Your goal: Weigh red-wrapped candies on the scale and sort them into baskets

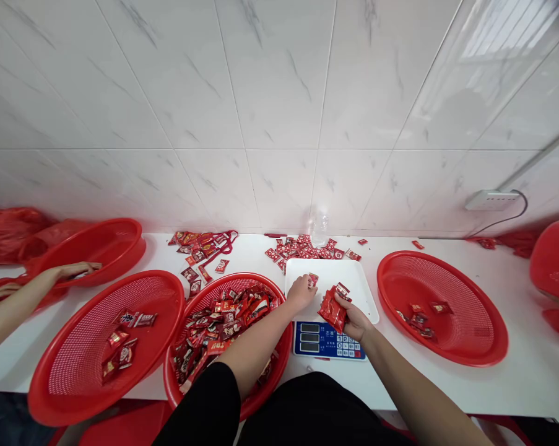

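Observation:
My left hand [301,293] is over the left side of the scale's white tray [344,271], its fingers closed on a small red packet [313,280]. On the right, my right hand [356,319] grips several red snack packets [333,310] in a bunch above the tray's front edge. Below them is the scale's blue keypad panel [328,341] with dark displays. Close to my left forearm stands a red basket [286,337] heaped with red and brown wrapped snacks [228,316], partly hidden by that arm.
Loose small packets [302,249] lie behind the scale beside a clear bottle [319,228]. Red baskets with a few packets stand at right [474,297] and left [70,353]. A co-worker's hand [77,270] reaches by another red basket [121,238]. A power strip [493,200] hangs on the wall.

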`<state>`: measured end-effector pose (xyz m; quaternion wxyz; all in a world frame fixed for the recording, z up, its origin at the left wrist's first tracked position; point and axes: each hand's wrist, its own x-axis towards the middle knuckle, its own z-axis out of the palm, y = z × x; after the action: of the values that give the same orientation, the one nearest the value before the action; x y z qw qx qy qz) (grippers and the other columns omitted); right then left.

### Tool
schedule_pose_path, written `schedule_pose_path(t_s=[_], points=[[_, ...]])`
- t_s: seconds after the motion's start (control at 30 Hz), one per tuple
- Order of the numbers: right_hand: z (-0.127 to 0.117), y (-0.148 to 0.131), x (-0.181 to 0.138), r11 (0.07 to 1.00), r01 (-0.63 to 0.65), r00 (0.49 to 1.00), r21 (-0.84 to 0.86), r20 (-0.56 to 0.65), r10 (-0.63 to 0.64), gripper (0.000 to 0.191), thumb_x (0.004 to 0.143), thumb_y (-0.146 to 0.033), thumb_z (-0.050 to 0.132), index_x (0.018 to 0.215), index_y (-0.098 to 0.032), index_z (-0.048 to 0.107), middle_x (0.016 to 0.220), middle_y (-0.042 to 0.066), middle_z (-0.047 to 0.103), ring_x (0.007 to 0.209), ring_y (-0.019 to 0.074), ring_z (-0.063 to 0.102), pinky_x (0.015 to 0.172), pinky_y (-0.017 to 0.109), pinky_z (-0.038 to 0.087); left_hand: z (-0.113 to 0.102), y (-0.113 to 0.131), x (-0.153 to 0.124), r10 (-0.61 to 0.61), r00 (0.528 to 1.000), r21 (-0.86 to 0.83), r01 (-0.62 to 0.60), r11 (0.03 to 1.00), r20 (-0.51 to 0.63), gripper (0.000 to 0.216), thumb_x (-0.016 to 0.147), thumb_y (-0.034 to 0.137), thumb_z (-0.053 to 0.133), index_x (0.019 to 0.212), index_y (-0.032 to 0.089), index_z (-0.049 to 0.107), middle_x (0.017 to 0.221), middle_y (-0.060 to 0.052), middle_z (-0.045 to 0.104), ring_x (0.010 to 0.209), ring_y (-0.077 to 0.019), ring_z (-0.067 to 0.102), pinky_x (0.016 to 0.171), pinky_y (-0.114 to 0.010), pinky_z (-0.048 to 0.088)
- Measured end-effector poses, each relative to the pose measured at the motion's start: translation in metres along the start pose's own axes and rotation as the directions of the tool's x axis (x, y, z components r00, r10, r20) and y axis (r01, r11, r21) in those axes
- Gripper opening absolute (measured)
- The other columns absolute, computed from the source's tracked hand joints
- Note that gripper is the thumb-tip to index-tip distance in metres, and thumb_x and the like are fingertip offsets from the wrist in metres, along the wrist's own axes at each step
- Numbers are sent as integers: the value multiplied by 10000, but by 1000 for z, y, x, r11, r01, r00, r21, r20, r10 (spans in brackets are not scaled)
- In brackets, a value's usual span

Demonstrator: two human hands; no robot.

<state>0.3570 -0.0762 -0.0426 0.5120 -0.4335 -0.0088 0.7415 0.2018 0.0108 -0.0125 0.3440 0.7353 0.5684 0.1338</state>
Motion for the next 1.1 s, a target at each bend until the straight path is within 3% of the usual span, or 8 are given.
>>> schedule_pose_path(t_s=[0.27, 0.43, 0.5, 0.57, 0.67, 0.77, 0.9, 1.1], points=[[3, 6, 1, 999, -37, 999, -15, -37, 37, 212, 770, -278, 669, 945, -173, 610, 856, 41, 723, 836, 176, 687, 848, 355, 532, -3, -7, 12, -64, 997, 140, 68, 988, -33, 138, 773, 270, 583, 866, 172, 553, 1057, -102, 564, 1000, -239, 532, 792, -298, 391], [9, 5, -4, 1000, -27, 999, -7, -24, 27, 201, 782, -267, 656, 952, -170, 611, 867, 42, 725, 859, 176, 684, 863, 350, 525, -2, -12, 7, -145, 989, -214, 148, 965, 32, 158, 741, 285, 624, 777, 191, 502, 798, -22, 602, 792, -185, 583, 704, -279, 424], [13, 2, -10, 1000, -20, 1000, 2, -2, 20, 211, 798, -263, 638, 982, -165, 611, 908, 46, 723, 874, 168, 680, 877, 332, 516, -2, -10, 0, -202, 969, -493, 246, 835, 141, 206, 727, 292, 646, 784, 191, 476, 762, -6, 609, 737, -163, 595, 677, -268, 445], [17, -1, -16, 1000, -10, 998, -7, 68, 10, 233, 818, -275, 613, 1019, -158, 609, 947, 54, 717, 891, 167, 675, 881, 327, 512, -2, -5, -7, -230, 931, -714, 365, 598, 283, 236, 719, 284, 663, 797, 188, 461, 769, -10, 628, 726, -151, 613, 684, -268, 467], [21, -4, -25, 994, -20, 975, -110, 217, 44, 253, 817, -294, 614, 1019, -141, 617, 925, 73, 720, 856, 176, 681, 842, 332, 526, -5, 1, -19, -128, 882, -831, 470, 299, 453, 274, 685, 278, 709, 806, 181, 483, 814, -22, 656, 730, -145, 633, 701, -272, 485], [23, -4, -32, 962, -39, 941, -270, 314, 126, 293, 764, -283, 679, 1009, -133, 622, 900, 82, 720, 820, 185, 686, 806, 329, 536, -6, 4, -27, 3, 856, -838, 505, 207, 516, 287, 642, 256, 744, 781, 171, 508, 740, 0, 647, 632, -123, 615, 616, -238, 480], [28, -6, -38, 945, 5, 928, -327, 354, 118, 342, 732, -279, 712, 1030, -139, 619, 939, 87, 713, 832, 182, 682, 809, 313, 532, -4, 5, -29, -8, 891, -877, 448, 173, 454, 286, 632, 186, 735, 739, 175, 471, 629, 22, 612, 494, -106, 561, 468, -201, 424], [31, -20, -46, 962, -57, 937, -268, 319, 145, 300, 774, -267, 667, 1041, -143, 610, 934, 99, 716, 851, 225, 686, 720, 337, 558, -22, 6, -21, -63, 959, -961, 275, -14, 276, 234, 664, 137, 715, 807, 143, 531, 732, -30, 649, 649, -152, 643, 639, -285, 519]])
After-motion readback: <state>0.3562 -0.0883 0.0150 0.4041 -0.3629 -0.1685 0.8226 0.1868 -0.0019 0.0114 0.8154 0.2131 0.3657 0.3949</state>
